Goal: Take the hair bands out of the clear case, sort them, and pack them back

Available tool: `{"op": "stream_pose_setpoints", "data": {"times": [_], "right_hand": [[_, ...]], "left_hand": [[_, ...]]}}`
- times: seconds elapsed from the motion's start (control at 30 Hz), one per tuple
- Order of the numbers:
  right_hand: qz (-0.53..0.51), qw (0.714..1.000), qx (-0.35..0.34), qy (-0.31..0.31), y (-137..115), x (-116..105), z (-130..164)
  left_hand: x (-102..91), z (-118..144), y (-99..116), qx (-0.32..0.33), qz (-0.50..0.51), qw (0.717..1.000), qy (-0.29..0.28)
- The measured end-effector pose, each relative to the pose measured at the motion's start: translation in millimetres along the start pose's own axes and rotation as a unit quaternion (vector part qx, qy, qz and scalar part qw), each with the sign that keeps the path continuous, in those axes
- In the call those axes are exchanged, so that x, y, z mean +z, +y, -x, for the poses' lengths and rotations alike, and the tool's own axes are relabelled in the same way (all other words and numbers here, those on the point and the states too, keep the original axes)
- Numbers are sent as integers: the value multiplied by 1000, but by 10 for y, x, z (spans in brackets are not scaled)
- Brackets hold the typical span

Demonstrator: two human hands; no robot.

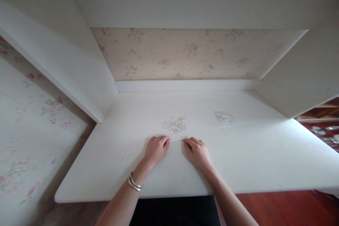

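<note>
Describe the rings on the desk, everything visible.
The rings are a loose cluster of roughly twenty small thin loops, lying flat on the white desk. Colours look pale: yellow, green, blue, a few orange or darker ones. Material cannot be told; possibly elastic bands. Some touch or overlap neighbours. They sit mid-desk, just beyond both hands; the left hand and right hand rest palm-down nearby, neither touching them.

Both forearms are bare — no sleeves show. The left wrist wears a silver bangle (135,183) of two slim bands — the right wrist is unadorned.
</note>
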State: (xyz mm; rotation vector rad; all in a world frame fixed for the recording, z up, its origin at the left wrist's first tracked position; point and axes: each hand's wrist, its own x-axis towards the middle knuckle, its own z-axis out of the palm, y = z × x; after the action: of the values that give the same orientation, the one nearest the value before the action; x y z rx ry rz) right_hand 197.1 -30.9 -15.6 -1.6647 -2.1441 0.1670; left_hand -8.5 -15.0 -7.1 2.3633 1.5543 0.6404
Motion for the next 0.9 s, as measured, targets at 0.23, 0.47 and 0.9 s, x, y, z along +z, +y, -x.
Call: {"op": "stream_pose_setpoints", "data": {"times": [0.23,0.47,0.9], "right_hand": [[0,1000,-2,-1,17,7,0],[-8,1000,5,-8,33,3,0],[-12,1000,2,-8,33,-15,2]], "left_hand": [[-3,-49,-37,-30,32,999,-2],[-62,-471,-288,-79,2,997,20],[-114,-611,-409,-80,-53,995,-39]]}}
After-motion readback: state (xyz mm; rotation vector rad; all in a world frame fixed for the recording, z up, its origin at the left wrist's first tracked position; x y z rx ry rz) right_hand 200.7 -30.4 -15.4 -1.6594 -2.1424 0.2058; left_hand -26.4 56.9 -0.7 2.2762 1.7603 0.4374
